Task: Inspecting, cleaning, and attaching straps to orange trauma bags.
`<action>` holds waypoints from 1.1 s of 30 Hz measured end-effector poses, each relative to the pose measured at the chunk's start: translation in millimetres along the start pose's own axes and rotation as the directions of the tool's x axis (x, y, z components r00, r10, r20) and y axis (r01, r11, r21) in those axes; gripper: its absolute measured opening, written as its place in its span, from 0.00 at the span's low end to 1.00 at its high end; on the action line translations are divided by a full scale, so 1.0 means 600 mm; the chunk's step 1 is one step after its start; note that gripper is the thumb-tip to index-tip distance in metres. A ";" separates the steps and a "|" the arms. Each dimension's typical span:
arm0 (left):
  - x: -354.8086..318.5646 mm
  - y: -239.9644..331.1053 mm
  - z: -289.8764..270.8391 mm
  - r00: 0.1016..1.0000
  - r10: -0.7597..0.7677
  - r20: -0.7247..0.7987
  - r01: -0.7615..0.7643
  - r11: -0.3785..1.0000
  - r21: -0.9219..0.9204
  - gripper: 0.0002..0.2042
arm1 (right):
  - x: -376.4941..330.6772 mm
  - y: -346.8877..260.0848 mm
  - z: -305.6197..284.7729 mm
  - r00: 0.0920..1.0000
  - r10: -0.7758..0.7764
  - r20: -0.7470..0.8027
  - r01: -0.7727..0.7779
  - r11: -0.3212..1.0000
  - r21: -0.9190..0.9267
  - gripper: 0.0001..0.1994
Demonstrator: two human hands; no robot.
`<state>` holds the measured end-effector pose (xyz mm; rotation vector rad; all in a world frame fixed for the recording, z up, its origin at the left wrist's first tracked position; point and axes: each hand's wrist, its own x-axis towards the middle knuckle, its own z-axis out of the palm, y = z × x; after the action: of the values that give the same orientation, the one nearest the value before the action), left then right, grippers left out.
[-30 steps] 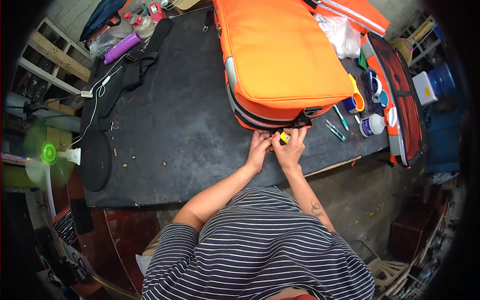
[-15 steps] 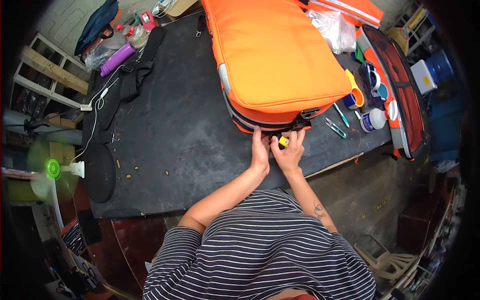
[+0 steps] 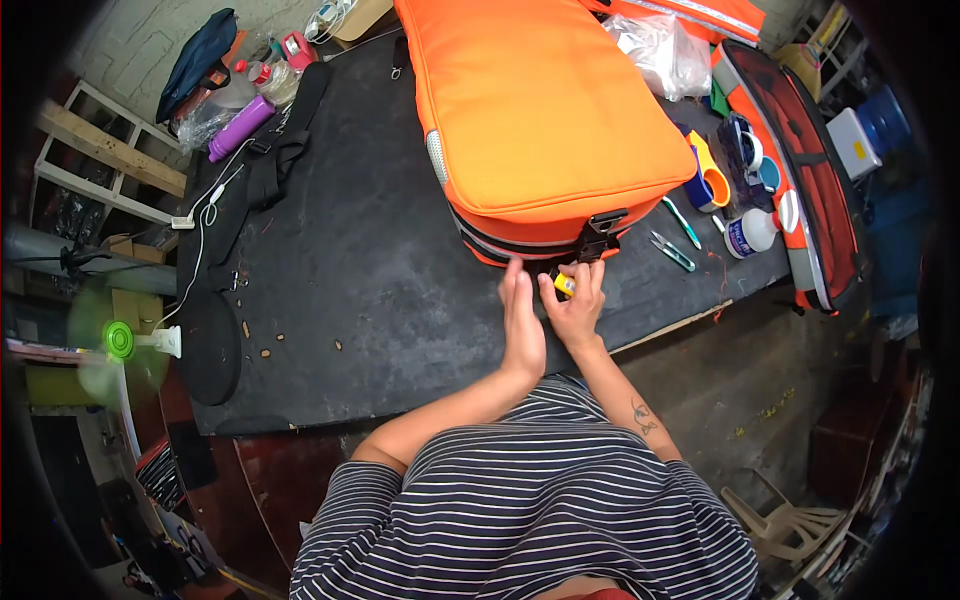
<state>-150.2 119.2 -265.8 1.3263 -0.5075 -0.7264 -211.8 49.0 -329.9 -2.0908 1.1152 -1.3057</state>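
Observation:
A large orange bag (image 3: 550, 110) with black trim lies on the dark work table (image 3: 330, 250). By its near lower edge, my right hand (image 3: 578, 308) is closed around a small yellow object (image 3: 565, 285) that looks like a lighter. The fingertips of that hand are just below the black buckle and strap (image 3: 597, 237) on the bag's front. To its left is my left hand (image 3: 522, 325), its fingers stretched out and upright, the tips close to the bag's edge. Nothing shows in the left hand. Whether its fingertips touch the bag is hard to tell.
Right of the bag lie thread snips (image 3: 673, 252), a teal pen-like tool (image 3: 682, 222), an orange tape dispenser (image 3: 713, 180) and a white bottle (image 3: 750, 235). Another orange-and-black bag (image 3: 790, 170) stands at the right edge. At left are black straps (image 3: 265, 170) and a green fan (image 3: 119, 341).
My left hand has drawn slightly back from the bag's edge and its fingers have straightened. The right hand keeps the yellow object at nearly the same place. The view has shifted slightly.

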 end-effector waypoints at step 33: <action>0.081 -0.089 0.008 0.838 0.545 -0.033 -0.486 0.772 0.409 0.34 | 0.011 0.002 0.003 0.999 0.021 -0.033 -0.022 0.999 -0.037 0.14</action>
<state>-130.3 76.2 -320.9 1.4961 -0.8845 -0.0557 -209.2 43.0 -328.1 -2.0852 1.1812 -1.3224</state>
